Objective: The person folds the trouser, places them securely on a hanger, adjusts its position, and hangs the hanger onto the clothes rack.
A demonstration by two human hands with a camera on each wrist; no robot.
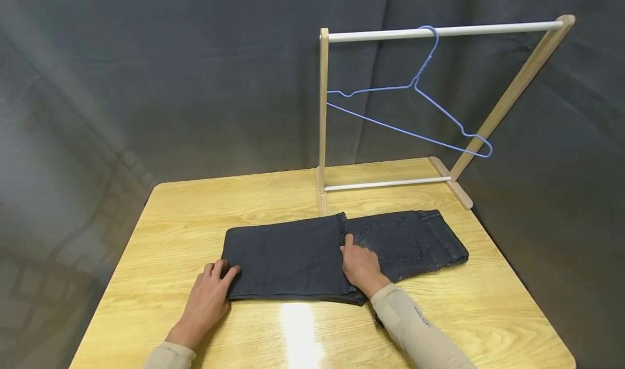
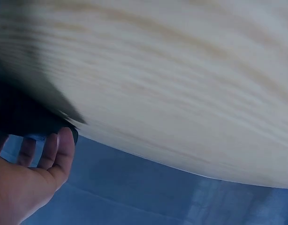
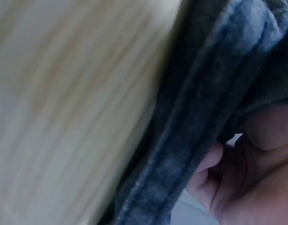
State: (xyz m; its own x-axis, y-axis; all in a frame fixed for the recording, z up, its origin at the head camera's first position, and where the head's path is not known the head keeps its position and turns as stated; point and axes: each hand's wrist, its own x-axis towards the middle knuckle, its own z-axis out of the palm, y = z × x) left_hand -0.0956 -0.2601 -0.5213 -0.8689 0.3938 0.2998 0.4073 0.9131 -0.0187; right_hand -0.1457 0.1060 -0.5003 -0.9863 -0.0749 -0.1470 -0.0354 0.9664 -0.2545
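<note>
The left hand grips the left edge of the folded dark jeans, which lie on the wooden table. The right hand grasps the leg hems. Behind, the rack carries a blue hanger.

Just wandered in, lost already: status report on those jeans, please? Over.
Left hand touching the dark jeans at their fold; right hand holding the hem. Jeans lie folded on table. Nothing visibly in the way.
</note>
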